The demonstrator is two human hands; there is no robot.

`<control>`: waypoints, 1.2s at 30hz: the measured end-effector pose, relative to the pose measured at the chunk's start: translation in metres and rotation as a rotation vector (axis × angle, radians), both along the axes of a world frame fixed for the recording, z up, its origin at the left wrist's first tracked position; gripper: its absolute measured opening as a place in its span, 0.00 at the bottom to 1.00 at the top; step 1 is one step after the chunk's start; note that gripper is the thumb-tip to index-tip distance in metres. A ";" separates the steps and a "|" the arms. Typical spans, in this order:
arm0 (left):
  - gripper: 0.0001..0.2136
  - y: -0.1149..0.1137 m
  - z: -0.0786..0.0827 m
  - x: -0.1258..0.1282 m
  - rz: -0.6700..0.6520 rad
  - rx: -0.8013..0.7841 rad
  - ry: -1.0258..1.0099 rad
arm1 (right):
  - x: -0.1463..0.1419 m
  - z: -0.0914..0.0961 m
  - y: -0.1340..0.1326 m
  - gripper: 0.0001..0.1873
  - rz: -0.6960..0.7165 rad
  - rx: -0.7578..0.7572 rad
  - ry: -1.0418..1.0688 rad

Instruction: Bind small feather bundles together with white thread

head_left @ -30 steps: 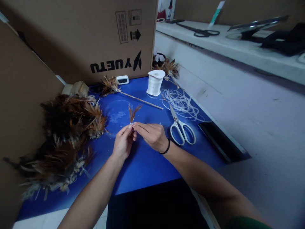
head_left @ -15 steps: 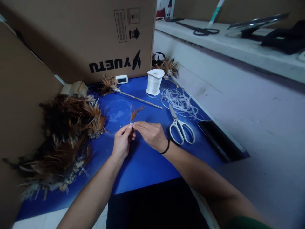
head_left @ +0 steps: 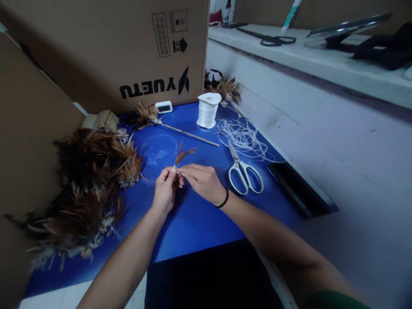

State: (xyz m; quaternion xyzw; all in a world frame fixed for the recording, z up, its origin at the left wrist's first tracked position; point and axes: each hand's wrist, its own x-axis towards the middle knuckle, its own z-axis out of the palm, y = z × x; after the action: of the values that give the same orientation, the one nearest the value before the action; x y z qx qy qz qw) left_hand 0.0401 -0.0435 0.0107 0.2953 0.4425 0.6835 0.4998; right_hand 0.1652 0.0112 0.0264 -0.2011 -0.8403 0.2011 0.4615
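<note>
My left hand [head_left: 165,191] and my right hand [head_left: 202,182] meet over the blue mat [head_left: 193,223]. Both pinch the base of a small bunch of brown feathers [head_left: 183,153], which fans up and to the right from the fingertips. A black band circles my right wrist. A large heap of brown and black feathers [head_left: 86,180] lies just left of my left hand. White-handled scissors [head_left: 243,171] rest on the mat right of my right hand.
A white spool of cord [head_left: 207,110] stands at the back with loose cord [head_left: 244,139] beside it. A thin stick with a feather tuft [head_left: 174,126] lies behind my hands. A cardboard box [head_left: 122,47] walls the back. A black tray [head_left: 299,189] sits at the right.
The feather bunch has tilted a little to the right between my fingertips. My hands have stayed in almost the same place.
</note>
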 end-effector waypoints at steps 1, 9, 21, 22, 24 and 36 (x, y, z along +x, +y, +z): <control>0.10 0.000 0.000 0.000 0.003 0.002 0.006 | 0.000 0.001 0.001 0.12 -0.019 -0.031 0.016; 0.11 -0.003 0.004 0.000 0.012 -0.001 0.096 | 0.003 0.006 0.006 0.09 -0.010 -0.225 0.080; 0.11 -0.003 0.005 0.002 0.003 0.006 0.158 | -0.001 0.002 0.012 0.07 0.109 -0.762 0.230; 0.11 -0.003 0.006 0.002 0.005 0.006 0.157 | 0.000 0.002 0.013 0.07 0.107 -0.751 0.229; 0.11 -0.003 0.006 0.002 0.010 -0.001 0.153 | 0.001 0.003 0.014 0.07 0.097 -0.724 0.219; 0.12 -0.004 0.003 0.003 -0.020 -0.008 0.220 | -0.001 0.003 0.014 0.09 0.111 -0.800 0.113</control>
State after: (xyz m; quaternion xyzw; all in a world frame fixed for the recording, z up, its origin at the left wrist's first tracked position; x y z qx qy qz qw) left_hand 0.0431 -0.0475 0.0139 0.3711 0.4943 0.6401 0.4562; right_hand 0.1643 0.0253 0.0291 -0.3080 -0.6785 0.5475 0.3808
